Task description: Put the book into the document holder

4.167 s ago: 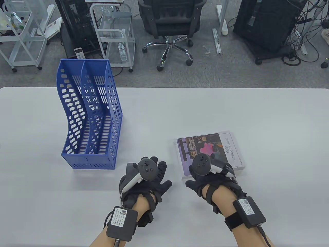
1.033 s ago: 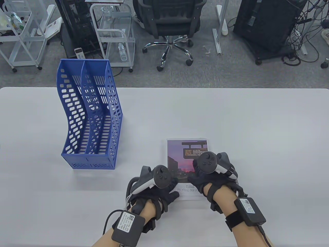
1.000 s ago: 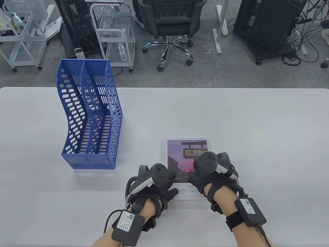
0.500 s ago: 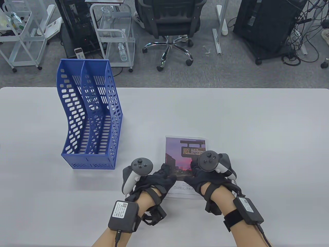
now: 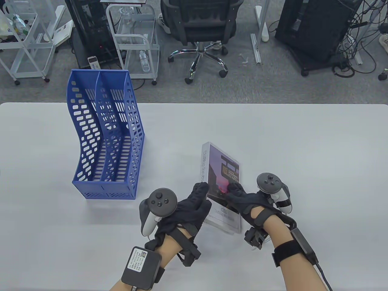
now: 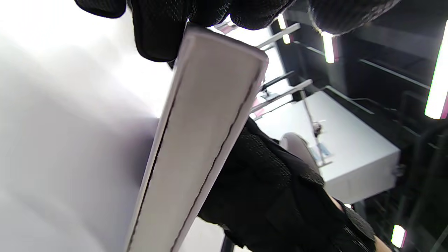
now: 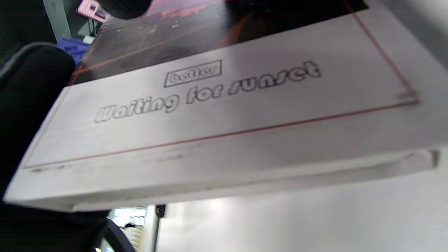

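The book (image 5: 222, 178) has a sunset cover with a white title band. It is tilted up on its right long edge at the table's front centre, spine side raised. My left hand (image 5: 191, 209) grips the raised spine edge, fingers over the top; in the left wrist view the book's end (image 6: 196, 147) fills the middle. My right hand (image 5: 242, 200) rests flat on the cover; the right wrist view shows the title band (image 7: 217, 94) close up. The blue document holder (image 5: 104, 136) stands on the table's left, two slots open upward, well left of the book.
The white table (image 5: 303, 151) ends at its far edge behind the holder. Beyond it on the floor stand an office chair (image 5: 200, 27), white wire carts (image 5: 133, 39) and black equipment racks (image 5: 315, 30).
The book was turned from sideways to lengthwise, then its left edge rose off the table. My left hand went from beside the book to gripping its spine; my right hand stayed on the cover.
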Motion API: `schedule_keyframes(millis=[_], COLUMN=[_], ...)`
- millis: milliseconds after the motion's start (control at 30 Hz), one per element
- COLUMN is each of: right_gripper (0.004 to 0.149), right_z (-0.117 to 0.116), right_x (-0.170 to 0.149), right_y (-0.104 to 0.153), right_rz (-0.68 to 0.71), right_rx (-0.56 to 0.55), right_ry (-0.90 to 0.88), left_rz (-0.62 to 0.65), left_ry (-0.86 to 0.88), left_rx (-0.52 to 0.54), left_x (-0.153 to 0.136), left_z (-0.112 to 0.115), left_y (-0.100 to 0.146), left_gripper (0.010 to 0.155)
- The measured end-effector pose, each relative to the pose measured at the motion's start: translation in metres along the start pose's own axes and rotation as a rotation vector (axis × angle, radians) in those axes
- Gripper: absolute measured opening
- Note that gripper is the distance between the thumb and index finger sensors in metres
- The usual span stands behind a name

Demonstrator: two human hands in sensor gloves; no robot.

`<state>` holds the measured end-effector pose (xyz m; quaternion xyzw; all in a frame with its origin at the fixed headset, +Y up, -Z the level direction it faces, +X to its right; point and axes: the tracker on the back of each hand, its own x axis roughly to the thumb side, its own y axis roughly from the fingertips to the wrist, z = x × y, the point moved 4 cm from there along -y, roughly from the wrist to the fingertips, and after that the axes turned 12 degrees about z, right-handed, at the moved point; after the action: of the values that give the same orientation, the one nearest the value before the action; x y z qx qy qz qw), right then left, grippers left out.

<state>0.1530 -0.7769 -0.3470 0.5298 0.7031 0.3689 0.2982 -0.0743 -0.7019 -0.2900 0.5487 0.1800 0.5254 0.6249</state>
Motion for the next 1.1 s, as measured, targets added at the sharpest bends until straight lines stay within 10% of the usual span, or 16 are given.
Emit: schedule_keyframes(millis=[433,600,867,1100], right_gripper=[0.082,0.087,0.102,0.099], right_z=[0.006,0.019,0.005,0.005], right_x=[-0.016,0.03,0.048,0.045], right_y=[0.008,0.014,0.017,0.017], right_rz=[-0.024,0.217,0.194,0.187], right_rx=[-0.001,-0.049,0.092,0.093], right_ry=[-0.326,-0.424,-0.09,-0.149], left_rz=[0.174,0.157,0.124,-0.109], left_ry=[-0.239,-0.208,-0.219,-0.343], left_rx=[-0.11,-0.118,-0.145,-0.103], left_x=[0.041,0.041,0.047,0.056], left_z=[0.029,0.033,0.031,-0.001], left_y=[-0.021,-0.026,-0.037,-0.111], left_gripper=[0.069,0.071,0.07,0.074])
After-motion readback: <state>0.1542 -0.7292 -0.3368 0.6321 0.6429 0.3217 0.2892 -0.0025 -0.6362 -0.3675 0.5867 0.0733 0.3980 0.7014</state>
